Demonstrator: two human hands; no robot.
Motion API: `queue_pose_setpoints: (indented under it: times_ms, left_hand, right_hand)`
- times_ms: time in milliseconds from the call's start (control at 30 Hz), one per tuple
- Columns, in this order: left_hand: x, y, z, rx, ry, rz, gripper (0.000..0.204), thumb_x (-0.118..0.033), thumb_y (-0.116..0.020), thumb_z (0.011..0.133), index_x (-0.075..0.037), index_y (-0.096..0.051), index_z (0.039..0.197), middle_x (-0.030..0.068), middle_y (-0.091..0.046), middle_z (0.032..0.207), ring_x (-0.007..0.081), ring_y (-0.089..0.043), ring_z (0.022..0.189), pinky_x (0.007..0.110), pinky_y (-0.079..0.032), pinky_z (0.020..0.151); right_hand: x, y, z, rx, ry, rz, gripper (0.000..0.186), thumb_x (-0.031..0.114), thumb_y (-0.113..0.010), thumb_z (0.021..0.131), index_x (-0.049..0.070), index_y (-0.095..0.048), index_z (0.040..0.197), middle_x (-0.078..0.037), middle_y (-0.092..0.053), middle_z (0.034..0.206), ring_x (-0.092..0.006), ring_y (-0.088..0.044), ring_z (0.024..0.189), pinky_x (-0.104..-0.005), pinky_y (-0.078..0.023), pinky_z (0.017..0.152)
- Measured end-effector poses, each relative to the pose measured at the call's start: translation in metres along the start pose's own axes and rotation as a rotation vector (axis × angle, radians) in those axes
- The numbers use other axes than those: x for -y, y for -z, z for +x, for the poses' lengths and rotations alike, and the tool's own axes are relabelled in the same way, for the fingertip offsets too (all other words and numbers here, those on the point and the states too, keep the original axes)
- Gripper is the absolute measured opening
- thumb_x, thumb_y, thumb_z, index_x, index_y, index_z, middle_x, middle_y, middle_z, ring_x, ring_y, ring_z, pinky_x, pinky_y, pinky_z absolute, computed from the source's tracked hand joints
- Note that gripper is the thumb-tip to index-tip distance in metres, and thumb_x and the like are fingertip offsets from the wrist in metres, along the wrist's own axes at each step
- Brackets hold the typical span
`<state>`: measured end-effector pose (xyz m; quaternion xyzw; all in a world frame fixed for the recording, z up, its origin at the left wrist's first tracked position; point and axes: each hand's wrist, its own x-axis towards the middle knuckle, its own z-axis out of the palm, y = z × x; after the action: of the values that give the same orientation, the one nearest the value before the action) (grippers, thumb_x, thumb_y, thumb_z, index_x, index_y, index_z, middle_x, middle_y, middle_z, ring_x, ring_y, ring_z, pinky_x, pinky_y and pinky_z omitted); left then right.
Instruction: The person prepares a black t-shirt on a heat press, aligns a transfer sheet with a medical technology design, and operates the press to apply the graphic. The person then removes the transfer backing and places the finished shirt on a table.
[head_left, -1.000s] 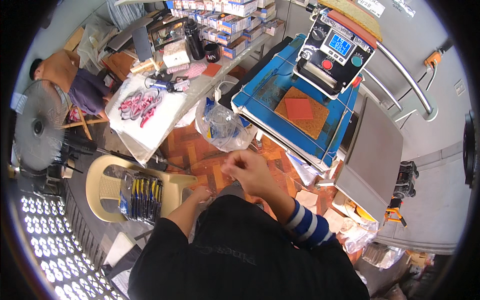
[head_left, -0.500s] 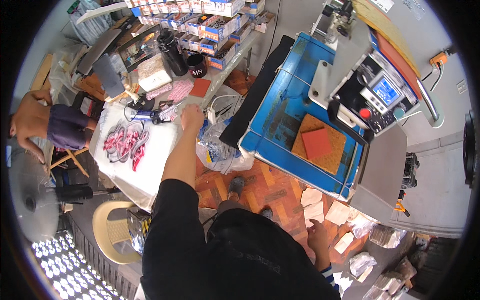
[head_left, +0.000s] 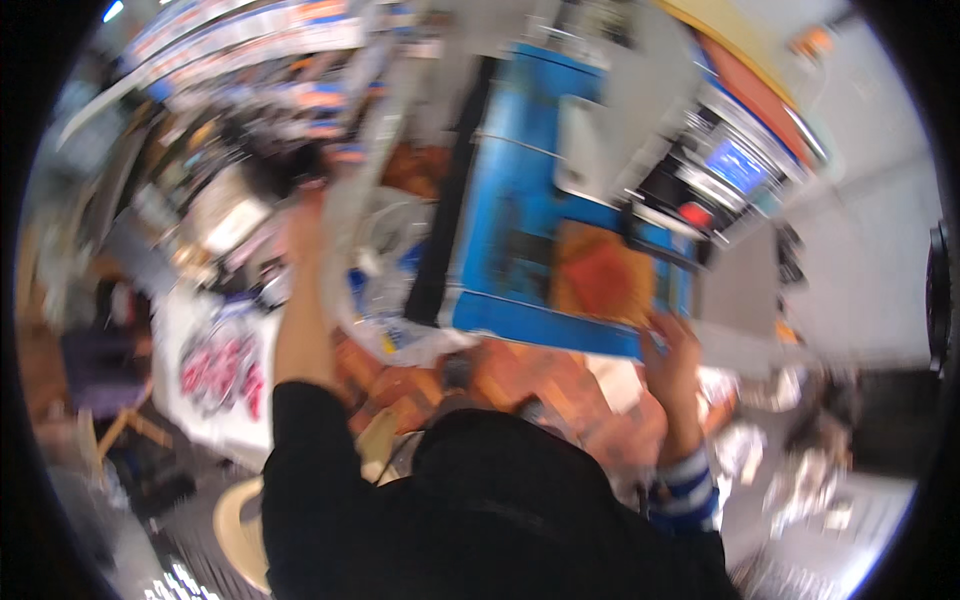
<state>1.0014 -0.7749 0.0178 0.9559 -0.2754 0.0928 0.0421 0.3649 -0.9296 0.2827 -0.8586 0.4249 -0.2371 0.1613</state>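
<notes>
My left arm stretches over the cluttered table, and my left hand [head_left: 307, 200] is beside a dark, mug-like object [head_left: 300, 165]. Blur hides its fingers, so I cannot tell whether it grips anything. My right hand [head_left: 676, 350] is at the front edge of the blue press bed [head_left: 500, 318]; its fingers look apart, with nothing visible in them. Just beyond it, a red square pad [head_left: 600, 278] rests on a brown board [head_left: 572, 240]. On the white table covering [head_left: 190, 405] at left lies a bunch of pink-and-grey strap-like pieces [head_left: 215, 370].
Stacked small boxes [head_left: 250, 45] fill the table's back. A press control panel [head_left: 735, 165] overhangs the bed at right. Clear plastic bags [head_left: 395, 270] hang between table and press. A cream chair [head_left: 237, 530] stands lower left; paper and plastic packs [head_left: 740, 450] lie lower right.
The view has swung and blurred. My left hand has reached farther back, from near the red square to the dark mug. My right hand has risen from above the floor to the press edge.
</notes>
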Motion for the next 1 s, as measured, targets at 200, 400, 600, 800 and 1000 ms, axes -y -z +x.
queue_pose_setpoints:
  times_ms: [200, 400, 600, 800, 1000]
  left_hand:
    - [-0.018, 0.071, -0.041, 0.053, 0.571, -1.593, 0.035, -0.024, -0.050, 0.105, 0.004, -0.064, 0.119, 0.0142, -0.075, 0.100, 0.0267, -0.076, 0.086, 0.035, -0.060, 0.078]
    - [-0.064, 0.176, -0.127, -0.044, 0.222, -1.640, 0.024, -0.017, -0.043, 0.109, 0.002, -0.057, 0.106, 0.0166, -0.073, 0.106, 0.0270, -0.075, 0.092, 0.034, -0.058, 0.083]
    - [-0.209, 0.304, -0.254, -0.253, -0.673, -1.091, 0.005, 0.004, -0.050, 0.098, 0.002, -0.054, 0.095, 0.0241, -0.066, 0.129, 0.0346, -0.068, 0.116, 0.043, -0.052, 0.099]
    - [-0.346, 0.333, -0.366, -0.115, -1.214, -0.890, 0.021, -0.002, -0.060, 0.096, 0.008, -0.063, 0.115, 0.0232, -0.062, 0.133, 0.0438, -0.059, 0.126, 0.055, -0.043, 0.112]
    - [-0.498, 0.328, -0.479, 0.082, -1.416, -0.656, 0.033, -0.013, -0.072, 0.089, 0.002, -0.064, 0.118, 0.0215, -0.057, 0.138, 0.0441, -0.053, 0.132, 0.062, -0.039, 0.113]
  right_hand:
    - [0.003, -0.041, 0.024, -0.090, -0.070, -0.293, 0.054, 0.033, -0.079, 0.086, 0.002, -0.064, 0.128, -0.017, -0.064, 0.128, -0.0385, -0.055, 0.122, -0.0511, -0.044, 0.102]
    - [0.035, -0.048, 0.045, 0.025, -0.320, -0.295, 0.062, 0.034, -0.082, 0.083, 0.001, -0.061, 0.131, -0.019, -0.064, 0.128, -0.0377, -0.055, 0.124, -0.0516, -0.044, 0.101]
    - [0.014, -0.007, 0.038, 0.155, -0.478, 0.483, 0.028, 0.010, -0.073, 0.092, -0.001, -0.065, 0.116, -0.016, -0.071, 0.101, -0.0264, -0.070, 0.096, -0.0357, -0.055, 0.082]
    - [-0.055, 0.054, -0.041, 0.116, -0.800, 1.841, 0.028, 0.018, -0.048, 0.108, 0.001, -0.054, 0.129, -0.015, -0.064, 0.122, -0.0261, -0.068, 0.107, -0.0420, -0.059, 0.092]
    - [-0.217, 0.109, -0.134, -0.070, -0.856, 1.584, 0.035, 0.013, -0.053, 0.107, 0.000, -0.048, 0.139, -0.014, -0.059, 0.129, -0.0247, -0.065, 0.114, -0.0392, -0.061, 0.090]
